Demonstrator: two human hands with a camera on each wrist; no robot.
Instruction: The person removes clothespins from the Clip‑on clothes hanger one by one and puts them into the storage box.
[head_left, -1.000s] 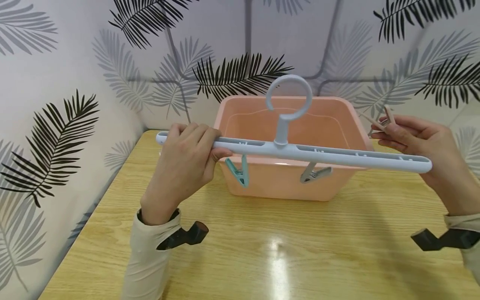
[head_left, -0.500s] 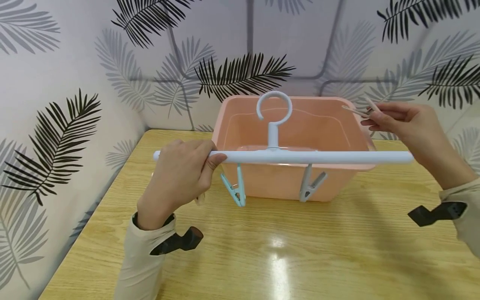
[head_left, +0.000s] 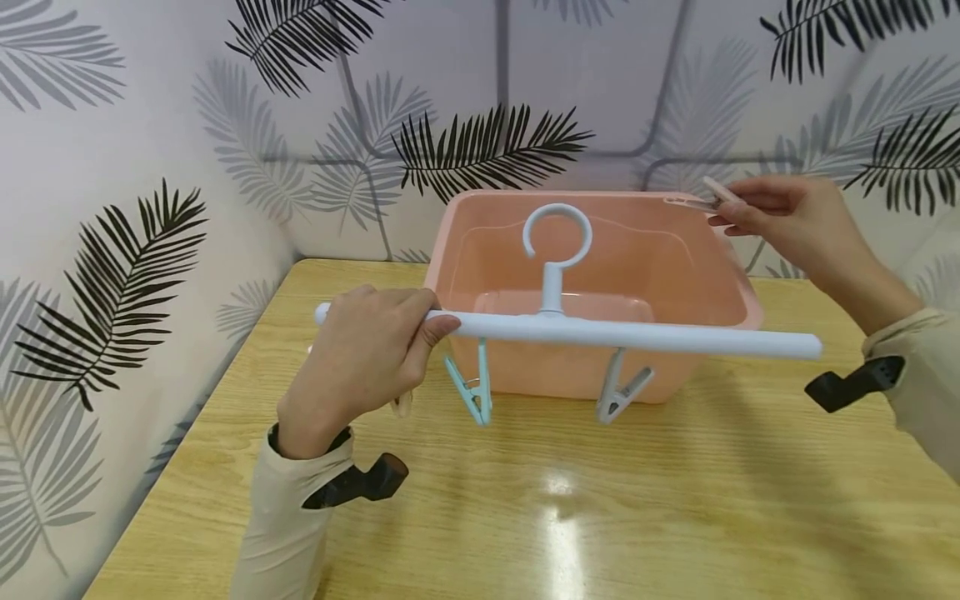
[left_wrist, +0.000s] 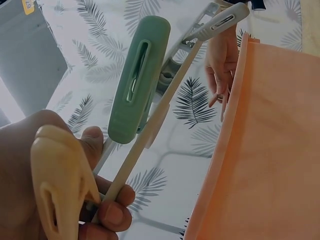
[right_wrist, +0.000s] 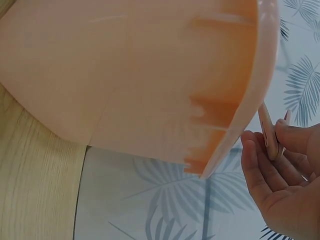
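Observation:
My left hand [head_left: 367, 354] grips the left part of a pale blue-white clothes hanger [head_left: 615, 334], its hook pointing up. From the bar hang a teal clip [head_left: 480, 390] and a grey clip [head_left: 621, 393]. A beige clip [left_wrist: 57, 185] shows close to the left fingers in the left wrist view. At the far right corner of a peach plastic basin [head_left: 748, 304], my right hand [head_left: 791, 229] pinches a beige clothespin [right_wrist: 270, 136] between thumb and fingers. One end of this clothespin overlaps the basin's back rim in the head view.
The basin stands on a wood-grain table [head_left: 675, 500], behind the hanger. A wall covering with printed leaves [head_left: 495, 150] rises directly behind the table and along its left side. Black wrist cameras [head_left: 360, 483] sit on both sleeves.
My right hand has moved left and away from me with the clothespin, from beside the basin to its far rim. The hanger has tilted and lowered slightly in my left hand.

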